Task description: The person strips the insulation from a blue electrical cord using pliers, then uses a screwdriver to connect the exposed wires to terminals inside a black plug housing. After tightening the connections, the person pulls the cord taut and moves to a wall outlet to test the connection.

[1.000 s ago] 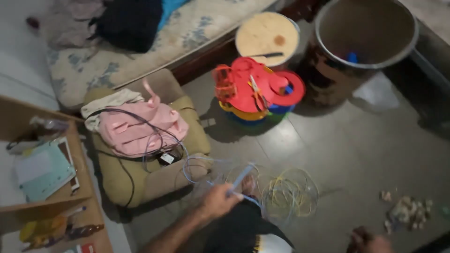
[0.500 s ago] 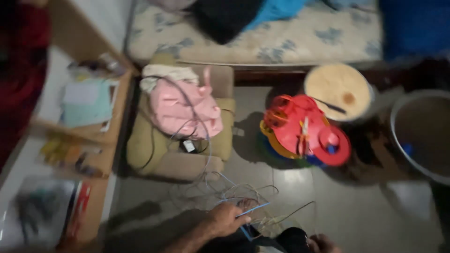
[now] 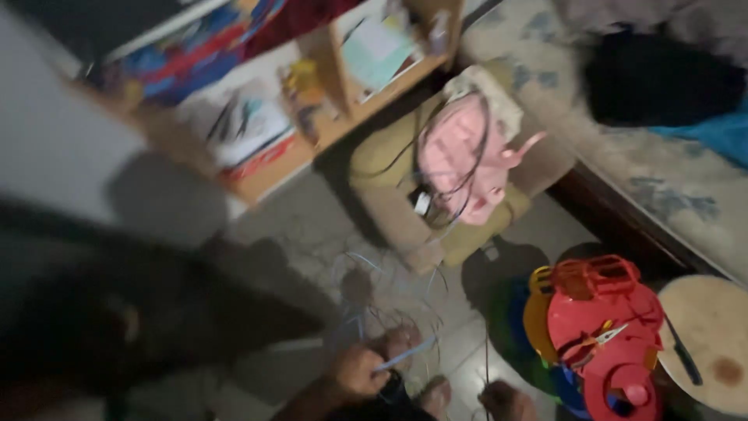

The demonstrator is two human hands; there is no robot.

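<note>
Since the earlier pictures the view has swung hard to the left and tilted: the wooden shelf unit (image 3: pixel 327 117), which sat at the left edge, now fills the upper middle, and the bed (image 3: pixel 662 179) has slid to the right side. The frame is blurred by that swing. A dark, out-of-focus shape covers the lower left; what it is cannot be told.

On the tiled floor (image 3: pixel 296 234), the tan cushioned seat (image 3: pixel 389 203) stands between shelf and bed, with a pink bag (image 3: pixel 460 156) and dark cords lying on top of it. To the lower right sits a stack of red, yellow and blue plastic pieces (image 3: pixel 600 327), and just beside it a round pale stool top (image 3: pixel 713 343) with a dark tool lying on it.

At the bottom centre, loose loops of thin wire (image 3: pixel 389 312) lie on the floor. The person's left hand (image 3: pixel 358 370) is closed, its fingers gripping a pale blue strand (image 3: pixel 405 357) that runs up and to the right, as half a second earlier. The right hand (image 3: pixel 506 399) is low at the frame's edge, near a thin dark line; whether its fingers are open or closed cannot be told.

The wire looks much as tangled as before; as a judgement, the sorting is still at an early stage, with most loops not yet gathered.
</note>
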